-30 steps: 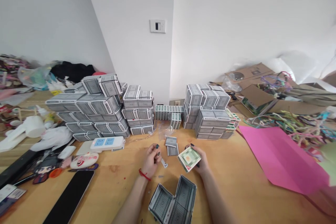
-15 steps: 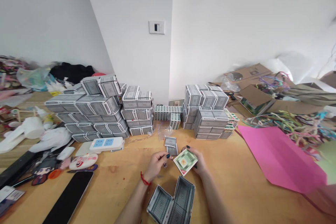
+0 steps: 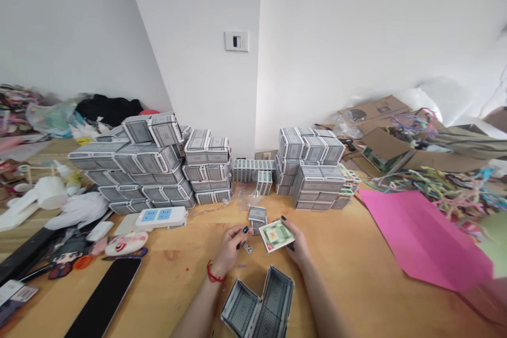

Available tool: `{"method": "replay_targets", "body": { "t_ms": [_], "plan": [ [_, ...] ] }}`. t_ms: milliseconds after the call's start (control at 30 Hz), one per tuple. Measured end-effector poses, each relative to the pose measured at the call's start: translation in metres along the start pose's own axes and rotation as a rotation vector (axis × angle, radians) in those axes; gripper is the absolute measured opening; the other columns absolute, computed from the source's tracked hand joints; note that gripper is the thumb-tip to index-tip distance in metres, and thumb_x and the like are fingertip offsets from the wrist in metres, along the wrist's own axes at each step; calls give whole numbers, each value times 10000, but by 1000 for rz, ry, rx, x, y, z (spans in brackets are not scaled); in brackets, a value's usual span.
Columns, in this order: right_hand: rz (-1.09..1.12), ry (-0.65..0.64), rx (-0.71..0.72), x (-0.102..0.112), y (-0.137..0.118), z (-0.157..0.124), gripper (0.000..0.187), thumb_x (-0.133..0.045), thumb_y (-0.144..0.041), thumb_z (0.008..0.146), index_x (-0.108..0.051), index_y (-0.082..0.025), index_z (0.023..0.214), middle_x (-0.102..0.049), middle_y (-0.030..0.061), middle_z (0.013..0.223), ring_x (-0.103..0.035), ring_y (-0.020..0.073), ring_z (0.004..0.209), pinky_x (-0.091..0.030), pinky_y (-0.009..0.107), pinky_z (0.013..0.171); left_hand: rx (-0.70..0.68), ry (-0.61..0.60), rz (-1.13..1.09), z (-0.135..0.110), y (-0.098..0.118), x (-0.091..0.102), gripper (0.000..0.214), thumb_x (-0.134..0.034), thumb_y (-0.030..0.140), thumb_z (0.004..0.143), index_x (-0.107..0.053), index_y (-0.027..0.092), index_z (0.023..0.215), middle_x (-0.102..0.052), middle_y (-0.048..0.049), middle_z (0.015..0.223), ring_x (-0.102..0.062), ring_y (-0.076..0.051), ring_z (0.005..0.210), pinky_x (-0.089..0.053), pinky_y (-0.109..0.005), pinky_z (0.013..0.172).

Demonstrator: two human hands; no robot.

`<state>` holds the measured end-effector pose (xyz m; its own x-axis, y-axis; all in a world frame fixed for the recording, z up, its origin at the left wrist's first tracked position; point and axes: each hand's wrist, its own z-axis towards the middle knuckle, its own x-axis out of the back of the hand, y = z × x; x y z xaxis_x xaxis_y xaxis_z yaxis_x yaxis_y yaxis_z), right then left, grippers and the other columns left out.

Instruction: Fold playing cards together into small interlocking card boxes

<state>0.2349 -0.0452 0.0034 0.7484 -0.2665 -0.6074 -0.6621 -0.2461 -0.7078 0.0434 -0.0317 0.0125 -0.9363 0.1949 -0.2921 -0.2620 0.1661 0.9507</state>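
Note:
My right hand (image 3: 296, 242) grips a green-and-white pack of playing cards (image 3: 276, 235), tilted face up above the wooden table (image 3: 356, 264). My left hand (image 3: 232, 245) is curled just left of the pack, its fingertips pinching something small I cannot make out. A small grey piece (image 3: 247, 247) lies on the table under the fingertips. Two grey patterned packs (image 3: 257, 217) lie just beyond my hands. An open grey carton (image 3: 259, 309) sits near the table's front edge between my forearms.
Stacks of grey card cartons stand at the left (image 3: 150, 169) and right (image 3: 312, 171) by the wall. A white power strip (image 3: 161, 217), a dark phone (image 3: 105, 301) and toys lie left. A pink paper sheet (image 3: 423, 237) and cardboard boxes (image 3: 380, 127) lie right.
The right hand has brought the green pack left and slightly farther away, flattening it. The left hand has moved right, closing in toward the pack.

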Motion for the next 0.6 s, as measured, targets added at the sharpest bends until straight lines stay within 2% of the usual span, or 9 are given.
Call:
{"method": "replay_targets", "body": {
  "t_ms": [300, 600],
  "plan": [
    [50, 60, 5, 3, 3, 5, 200, -665, -308, 617, -664, -140, 725, -697, 50, 689, -636, 200, 600, -476, 276, 526, 15, 2, -15, 0, -1, 0, 275, -630, 390, 612, -674, 130, 695, -372, 38, 468, -284, -75, 474, -239, -207, 471],
    [100, 88, 14, -2, 1, 2, 146, -655, -294, 628, -649, -159, 682, -698, 39, 664, -643, 208, 582, -494, 293, 512, 4, 16, -54, 1, -3, 0, 255, -610, 378, 640, -649, 131, 687, -338, 54, 465, -250, -60, 439, -200, -202, 442]
  ]
}}
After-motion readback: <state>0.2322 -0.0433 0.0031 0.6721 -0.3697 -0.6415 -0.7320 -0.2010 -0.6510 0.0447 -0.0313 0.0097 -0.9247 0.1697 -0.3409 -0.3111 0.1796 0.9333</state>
